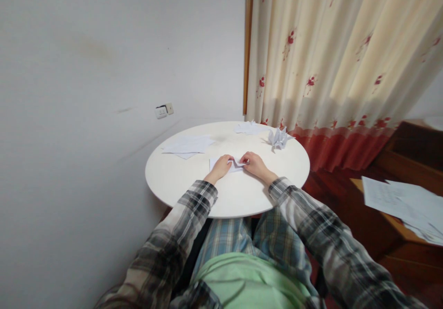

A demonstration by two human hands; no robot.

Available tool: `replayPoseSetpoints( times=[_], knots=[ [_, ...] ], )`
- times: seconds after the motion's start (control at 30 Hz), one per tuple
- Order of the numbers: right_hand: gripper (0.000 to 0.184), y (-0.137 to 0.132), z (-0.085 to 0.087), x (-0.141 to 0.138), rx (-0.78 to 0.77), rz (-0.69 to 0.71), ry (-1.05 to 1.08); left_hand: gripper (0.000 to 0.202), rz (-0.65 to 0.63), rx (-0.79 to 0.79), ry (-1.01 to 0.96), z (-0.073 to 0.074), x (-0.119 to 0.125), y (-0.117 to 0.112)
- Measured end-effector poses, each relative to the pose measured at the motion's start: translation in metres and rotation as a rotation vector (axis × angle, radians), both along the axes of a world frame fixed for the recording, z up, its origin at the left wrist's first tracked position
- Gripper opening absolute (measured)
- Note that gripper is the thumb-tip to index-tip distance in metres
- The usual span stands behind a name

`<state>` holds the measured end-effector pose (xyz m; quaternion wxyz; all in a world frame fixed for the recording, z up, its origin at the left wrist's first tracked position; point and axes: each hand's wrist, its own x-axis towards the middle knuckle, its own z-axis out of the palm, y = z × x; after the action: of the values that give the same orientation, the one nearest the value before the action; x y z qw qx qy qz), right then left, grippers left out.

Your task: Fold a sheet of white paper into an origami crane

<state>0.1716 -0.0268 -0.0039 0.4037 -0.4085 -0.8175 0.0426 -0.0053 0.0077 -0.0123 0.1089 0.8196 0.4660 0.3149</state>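
- A piece of white paper (236,167) is worked on the round white table (187,191), between both hands, on the near side of the tabletop's middle; part of it is raised in a bent flap.
- By the left hand (221,167), the paper's left part is held, with fingers curled and thumb drawn close to them; the exact contact is partly hidden.
- By the right hand (255,165), the raised edge is pinched between thumb and fingertips, with little gap left.
- A crooked crease could be made if the flap were pressed down while its edges were out of line.
- The paper could be skewed on the smooth-looking top if it were pulled harder by one hand than by the other.
- A tear could be started at the bend if the hands were drawn apart under tension.
- The crumpled paper (278,139), set near the table's right edge beyond the right hand, could be knocked off by a wide sweep of that arm.
- The loose sheets (188,145) at the far left could be scattered if they were brushed by the left sleeve (199,198) in a long reach.
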Motion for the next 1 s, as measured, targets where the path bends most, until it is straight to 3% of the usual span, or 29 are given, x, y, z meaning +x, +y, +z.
replayPoseSetpoints(
  times=[0.23, 0.47, 0.73, 1.0],
  knots=[
    [0.028, -0.003, -0.002, 0.000, 0.003, 0.035, -0.153, 0.039, 0.035, 0.007, 0.023, -0.003, 0.000, 0.003],
    [0.026, -0.005, -0.002, -0.002, 0.039, 0.040, -0.205, 0.030, 0.003, 0.055, 0.124, -0.006, 0.000, 0.003],
    [0.014, -0.013, 0.001, -0.004, 0.120, 0.075, -0.225, 0.038, 0.042, 0.048, 0.317, -0.003, -0.001, 0.001],
    [0.010, -0.015, 0.004, -0.007, 0.229, 0.059, -0.327, 0.040, 0.053, 0.042, 0.344, -0.003, -0.001, 0.001]
  ],
)
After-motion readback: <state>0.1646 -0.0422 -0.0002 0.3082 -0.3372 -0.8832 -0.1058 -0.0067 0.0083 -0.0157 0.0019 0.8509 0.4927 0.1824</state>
